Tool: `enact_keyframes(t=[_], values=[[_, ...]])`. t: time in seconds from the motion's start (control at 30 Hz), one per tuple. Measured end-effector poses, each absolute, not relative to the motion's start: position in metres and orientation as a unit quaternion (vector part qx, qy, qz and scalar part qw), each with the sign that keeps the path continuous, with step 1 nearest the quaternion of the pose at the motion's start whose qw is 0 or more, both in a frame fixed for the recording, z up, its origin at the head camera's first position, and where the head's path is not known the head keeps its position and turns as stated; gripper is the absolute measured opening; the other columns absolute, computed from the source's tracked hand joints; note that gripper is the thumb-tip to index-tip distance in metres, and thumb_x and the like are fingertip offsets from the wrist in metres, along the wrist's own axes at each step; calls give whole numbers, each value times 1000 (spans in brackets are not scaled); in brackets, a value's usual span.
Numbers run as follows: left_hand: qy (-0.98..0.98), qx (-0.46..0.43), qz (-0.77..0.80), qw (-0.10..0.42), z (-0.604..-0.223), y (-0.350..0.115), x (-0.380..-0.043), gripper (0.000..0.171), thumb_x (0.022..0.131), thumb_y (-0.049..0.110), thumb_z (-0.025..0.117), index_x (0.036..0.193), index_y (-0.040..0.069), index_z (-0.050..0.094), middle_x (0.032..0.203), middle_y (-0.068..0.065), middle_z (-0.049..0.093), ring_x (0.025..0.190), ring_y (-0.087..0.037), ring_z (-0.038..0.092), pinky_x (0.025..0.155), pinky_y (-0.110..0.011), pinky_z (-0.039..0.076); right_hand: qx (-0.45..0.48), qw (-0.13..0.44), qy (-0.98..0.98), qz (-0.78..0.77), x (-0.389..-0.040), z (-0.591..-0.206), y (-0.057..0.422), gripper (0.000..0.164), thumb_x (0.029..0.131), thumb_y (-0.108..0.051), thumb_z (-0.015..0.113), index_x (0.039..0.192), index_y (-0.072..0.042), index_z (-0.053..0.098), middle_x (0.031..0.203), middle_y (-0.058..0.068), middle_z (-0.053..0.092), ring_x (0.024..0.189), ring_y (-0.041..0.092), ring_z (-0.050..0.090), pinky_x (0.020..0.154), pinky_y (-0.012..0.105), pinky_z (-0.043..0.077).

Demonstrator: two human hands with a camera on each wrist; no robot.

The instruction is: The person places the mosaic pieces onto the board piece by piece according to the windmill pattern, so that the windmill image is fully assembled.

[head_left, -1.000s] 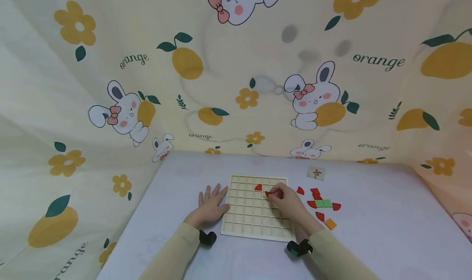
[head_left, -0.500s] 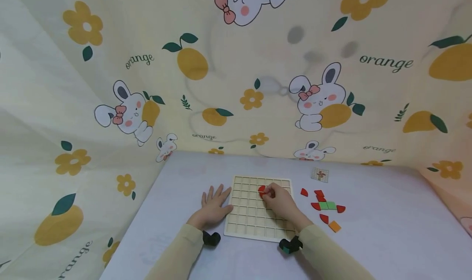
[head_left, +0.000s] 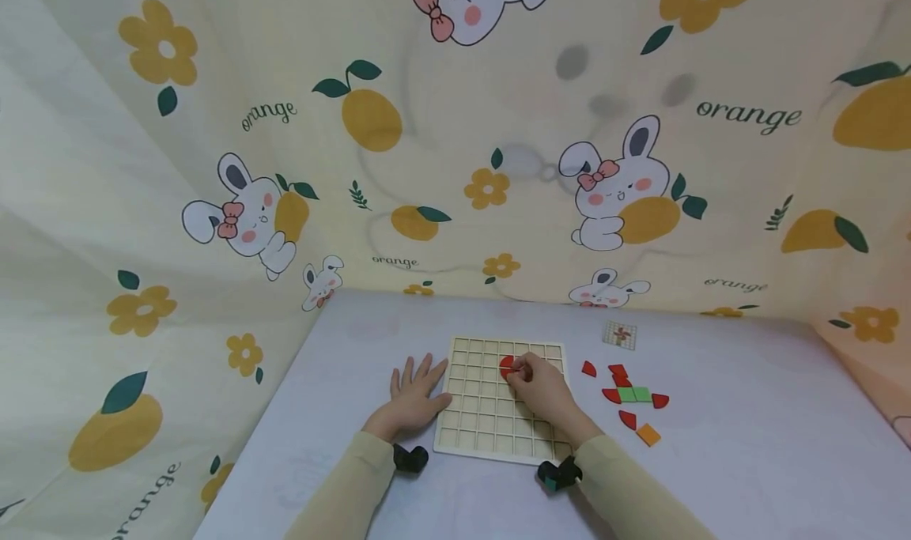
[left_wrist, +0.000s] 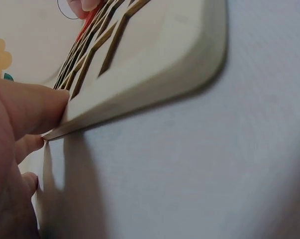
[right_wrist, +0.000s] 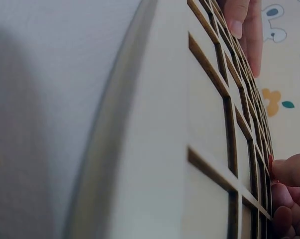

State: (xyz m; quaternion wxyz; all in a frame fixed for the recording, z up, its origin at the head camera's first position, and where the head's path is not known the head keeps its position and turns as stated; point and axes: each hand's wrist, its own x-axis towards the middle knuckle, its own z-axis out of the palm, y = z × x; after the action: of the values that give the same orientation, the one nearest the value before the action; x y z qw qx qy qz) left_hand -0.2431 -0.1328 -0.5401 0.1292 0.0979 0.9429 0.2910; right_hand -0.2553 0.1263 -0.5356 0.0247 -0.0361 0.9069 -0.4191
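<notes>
A pale wooden grid board [head_left: 470,423] lies on the table. My left hand [head_left: 409,402] is spread flat at its left side, and the left wrist view shows the thumb [left_wrist: 43,107] on the board's rim. Over the upper middle cells, my right hand [head_left: 546,390] pinches a red quarter-circle tile [head_left: 506,372] between thumb and fingertips, mostly covered by them. Just above it, another red quarter-circle tile [head_left: 507,360] sits in a cell. In the right wrist view a bit of red tile [right_wrist: 270,163] shows at the thumb tip.
Right of the board lie several red tiles [head_left: 627,420], two green squares [head_left: 634,394] and an orange square [head_left: 648,434]. A small pattern card [head_left: 620,335] with a pinwheel figure lies behind them. A printed curtain [head_left: 441,168] stands behind the white table [head_left: 747,429].
My right hand has moved slightly left, bringing the pinched red tile right below the one on the board. The left hand stays in place. The head view has shifted a little.
</notes>
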Motion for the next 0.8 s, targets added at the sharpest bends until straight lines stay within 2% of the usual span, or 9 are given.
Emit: enact_keyframes(t=[0.43,0.8], values=[[944,97,289,124,-542,-131,-245,65,97,42,52,154,22,29,162,-9,7,144,-35,-15,109,-55,-18,-23,11,918,-397,-254,-534,121,16,90,-22,70,99,-11,62,76,0,55,68,16,50,57,29,41],[940,96,300,129,-543,-133,-244,65,97,41,53,153,21,29,162,-9,6,144,-35,-16,109,-56,-18,-29,13,908,-418,-251,-532,124,17,91,-20,69,103,-10,63,81,-1,57,72,16,51,62,29,44]])
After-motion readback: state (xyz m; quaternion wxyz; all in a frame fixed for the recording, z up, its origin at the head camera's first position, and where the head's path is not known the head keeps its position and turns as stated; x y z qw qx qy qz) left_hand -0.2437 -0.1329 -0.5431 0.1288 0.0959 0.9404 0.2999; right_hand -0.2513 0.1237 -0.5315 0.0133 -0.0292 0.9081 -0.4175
